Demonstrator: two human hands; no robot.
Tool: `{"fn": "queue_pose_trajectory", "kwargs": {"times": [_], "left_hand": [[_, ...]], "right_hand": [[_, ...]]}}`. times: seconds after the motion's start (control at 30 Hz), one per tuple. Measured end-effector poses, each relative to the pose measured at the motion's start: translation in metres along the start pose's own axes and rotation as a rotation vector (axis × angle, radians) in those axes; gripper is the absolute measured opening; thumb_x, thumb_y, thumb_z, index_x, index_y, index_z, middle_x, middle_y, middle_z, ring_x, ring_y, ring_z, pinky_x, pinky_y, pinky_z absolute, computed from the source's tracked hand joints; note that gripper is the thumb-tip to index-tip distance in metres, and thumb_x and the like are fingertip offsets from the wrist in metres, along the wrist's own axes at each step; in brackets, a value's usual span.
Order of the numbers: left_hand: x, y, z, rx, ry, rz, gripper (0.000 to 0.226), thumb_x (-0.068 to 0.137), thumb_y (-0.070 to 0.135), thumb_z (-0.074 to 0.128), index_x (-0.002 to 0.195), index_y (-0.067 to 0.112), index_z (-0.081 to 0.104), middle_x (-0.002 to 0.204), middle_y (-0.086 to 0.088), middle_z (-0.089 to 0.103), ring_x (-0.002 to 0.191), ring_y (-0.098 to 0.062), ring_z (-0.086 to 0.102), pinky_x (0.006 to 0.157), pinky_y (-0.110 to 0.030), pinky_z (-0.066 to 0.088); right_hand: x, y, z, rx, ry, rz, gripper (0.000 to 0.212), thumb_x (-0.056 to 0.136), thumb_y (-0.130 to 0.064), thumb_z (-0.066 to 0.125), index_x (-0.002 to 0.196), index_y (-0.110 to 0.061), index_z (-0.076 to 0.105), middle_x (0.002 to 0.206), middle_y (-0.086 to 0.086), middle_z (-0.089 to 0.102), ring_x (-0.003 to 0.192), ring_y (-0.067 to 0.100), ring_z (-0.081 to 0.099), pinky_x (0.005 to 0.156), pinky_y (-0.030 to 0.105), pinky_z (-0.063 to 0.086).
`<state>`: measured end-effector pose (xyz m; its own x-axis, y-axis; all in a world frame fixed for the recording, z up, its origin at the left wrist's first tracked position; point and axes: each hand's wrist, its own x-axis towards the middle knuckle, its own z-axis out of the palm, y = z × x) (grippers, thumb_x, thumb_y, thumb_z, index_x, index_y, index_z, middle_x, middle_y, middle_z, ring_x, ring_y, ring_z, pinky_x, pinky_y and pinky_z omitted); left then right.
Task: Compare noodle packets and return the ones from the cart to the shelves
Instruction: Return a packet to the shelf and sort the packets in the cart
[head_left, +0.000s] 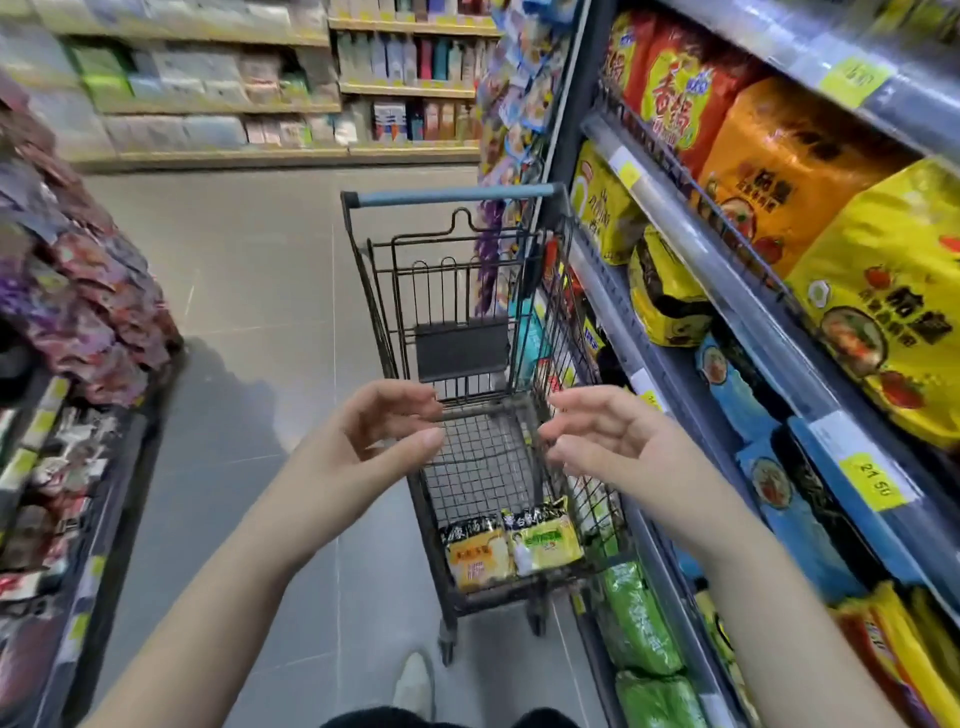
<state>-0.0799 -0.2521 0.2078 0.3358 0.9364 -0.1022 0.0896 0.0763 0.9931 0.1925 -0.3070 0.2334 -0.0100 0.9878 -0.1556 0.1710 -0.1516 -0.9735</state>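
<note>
A black wire shopping cart (395, 332) with a blue handle stands in the aisle against the right-hand shelves. Two noodle packets lie side by side at the near end of its basket: an orange-and-yellow packet (475, 553) on the left and a green-and-yellow packet (545, 538) on the right. My left hand (384, 431) and my right hand (608, 431) hover above the cart's middle, palms facing each other, fingers curled and apart. Neither hand holds anything or touches the cart.
The shelves on the right (691, 249) hold large yellow, orange, blue and green noodle multipacks with yellow price tags (872, 480). A display of purple and red packets (88, 291) fills the left side. Grey floor (249, 291) runs ahead to far shelves. A white shoe (414, 686) shows below.
</note>
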Motion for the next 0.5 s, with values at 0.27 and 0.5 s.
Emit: {"fn": "queue_pose_trajectory", "kwargs": {"times": [0.27,0.5], "left_hand": [[0.045,-0.038,0.002,-0.004,0.01,-0.114,0.061,0.06,0.073,0.086,0.111,0.044,0.072,0.125,0.003,0.074,0.112,-0.015,0.071,0.101,-0.043,0.056],[0.061,-0.07,0.022,-0.038,0.118,-0.238,0.066,0.065,0.064,0.089,0.119,0.032,0.07,0.125,0.001,0.073,0.111,-0.016,0.07,0.099,-0.038,0.055]], "right_hand": [[0.056,0.033,-0.016,0.003,-0.096,0.091,0.044,0.079,-0.029,0.08,0.121,-0.026,0.068,0.113,0.0,0.076,0.108,0.019,0.071,0.099,0.041,0.057],[0.095,0.068,-0.041,0.012,-0.225,0.135,0.045,0.078,-0.029,0.08,0.122,-0.026,0.067,0.116,-0.003,0.075,0.108,0.016,0.071,0.089,0.029,0.057]]}}
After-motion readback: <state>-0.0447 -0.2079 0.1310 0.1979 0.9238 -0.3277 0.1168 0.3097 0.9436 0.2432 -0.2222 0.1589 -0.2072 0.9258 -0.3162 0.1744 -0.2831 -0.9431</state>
